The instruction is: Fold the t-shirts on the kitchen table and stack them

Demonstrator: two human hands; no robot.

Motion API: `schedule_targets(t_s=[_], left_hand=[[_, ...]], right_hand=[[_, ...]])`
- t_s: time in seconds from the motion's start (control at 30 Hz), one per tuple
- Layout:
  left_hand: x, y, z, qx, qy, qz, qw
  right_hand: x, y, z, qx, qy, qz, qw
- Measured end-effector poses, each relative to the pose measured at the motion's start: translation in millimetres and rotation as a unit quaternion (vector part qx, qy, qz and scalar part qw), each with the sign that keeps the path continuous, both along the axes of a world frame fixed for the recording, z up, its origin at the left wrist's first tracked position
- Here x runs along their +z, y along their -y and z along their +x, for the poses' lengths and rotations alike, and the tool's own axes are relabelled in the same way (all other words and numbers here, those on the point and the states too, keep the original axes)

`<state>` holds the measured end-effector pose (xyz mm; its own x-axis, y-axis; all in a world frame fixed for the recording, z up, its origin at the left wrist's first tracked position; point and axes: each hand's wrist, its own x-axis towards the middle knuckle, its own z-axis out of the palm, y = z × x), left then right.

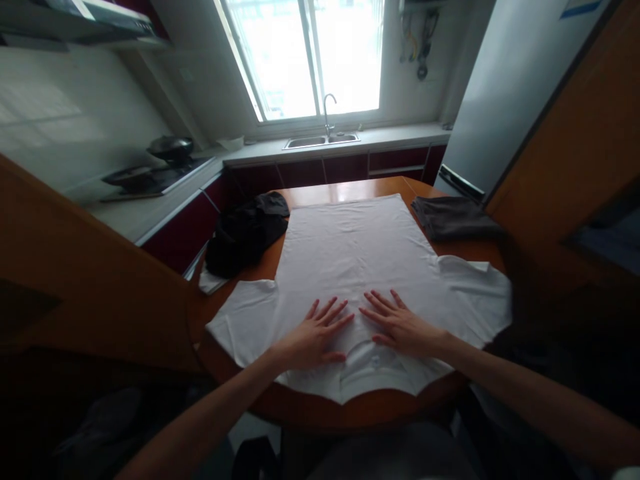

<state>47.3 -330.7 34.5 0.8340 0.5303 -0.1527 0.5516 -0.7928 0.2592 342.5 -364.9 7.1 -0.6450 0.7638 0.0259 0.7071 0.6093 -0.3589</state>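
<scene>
Your left hand (313, 340) and right hand (400, 325) lie flat on the white shirt (350, 253), fingers (333, 312) spread apart and gripping nothing. The shirt lies spread over the tabletop (350, 192), collar nearest you, sleeves out to both sides. It looks light, soft and limp, likely to wrinkle or slide, so take it by a sleeve edge or shoulder seam, pinching the cloth

Forearms: both run off the bottom edge, at 7 and 5 o'clock.
Round wooden table (320, 413): mostly hidden under the white cotton T-shirt (350, 253).
Window view at 12 o'clock: too bright to tell.
</scene>
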Motion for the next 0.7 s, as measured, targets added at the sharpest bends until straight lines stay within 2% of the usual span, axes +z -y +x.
schedule_targets(t_s=[0.1, 0.2, 0.3, 0.37, 0.5, 0.6, 0.7], left_hand=[[4.2, 21, -7, 0.016, 0.015, 0.006, 1.0], [8.4, 35, -11, 0.037, 0.037, 0.009, 0.999], [3.4, 45, -8, 0.086, 0.058, 0.021, 0.994], [-5.6, 52, -5, 0.115, 0.067, 0.025, 0.991], [-21.3, 64, -2, 0.134, 0.105, 0.019, 0.985], [-20.8, 70, -4, 0.149, 0.155, 0.01, 0.976], [-13.4, 76, -5, 0.175, 0.202, -0.005, 0.964]], right_hand=[[0.4, 17, 3, -0.024, -0.008, 0.014, 1.0], [-2.3, 25, 3, -0.083, -0.013, 0.032, 0.996], [-7.8, 27, 1, -0.121, -0.007, 0.042, 0.992], [-11.3, 28, -1, -0.122, -0.002, 0.044, 0.992], [-14.6, 28, -2, -0.124, 0.0, 0.043, 0.991], [-14.4, 28, -1, -0.128, -0.005, 0.045, 0.991], [-13.8, 28, 0, -0.127, -0.01, 0.04, 0.991]])
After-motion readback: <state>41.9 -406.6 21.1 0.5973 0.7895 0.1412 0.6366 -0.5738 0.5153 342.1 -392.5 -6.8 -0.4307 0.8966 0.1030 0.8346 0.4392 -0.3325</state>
